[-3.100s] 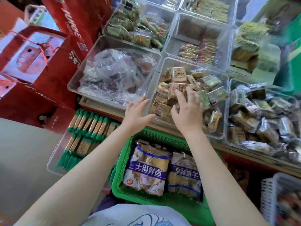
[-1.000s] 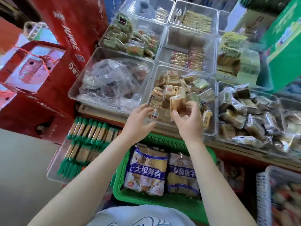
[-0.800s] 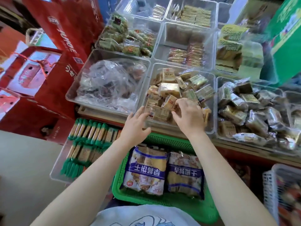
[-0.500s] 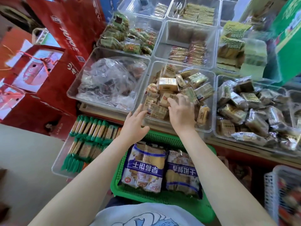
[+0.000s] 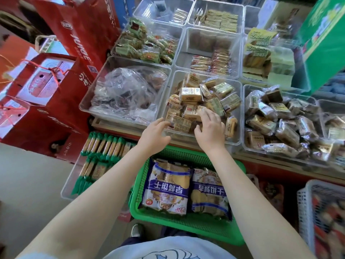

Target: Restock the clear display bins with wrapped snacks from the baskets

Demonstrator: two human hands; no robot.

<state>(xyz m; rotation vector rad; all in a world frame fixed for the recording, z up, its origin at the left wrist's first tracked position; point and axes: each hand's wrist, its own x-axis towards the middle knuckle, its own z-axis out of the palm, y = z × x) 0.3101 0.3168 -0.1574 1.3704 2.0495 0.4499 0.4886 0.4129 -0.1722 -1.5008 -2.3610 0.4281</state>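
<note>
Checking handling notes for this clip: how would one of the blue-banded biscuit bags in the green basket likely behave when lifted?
The blue-banded biscuit bag probably feels light for its bulk and crinkly. Its glossy film may slip. The round biscuits showing through could crack if squeezed.

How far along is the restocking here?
The middle bin is already heaped with tan snacks. Both hands, left hand and right hand, are in it arranging them. Two blue packs still wait in the green basket.

A clear display bin [image 5: 237, 128] holds a loose heap of tan wrapped snacks [image 5: 190, 94]; the green basket [image 5: 186, 225] below carries two blue-banded packs [image 5: 166, 189], apparently biscuits.
</note>
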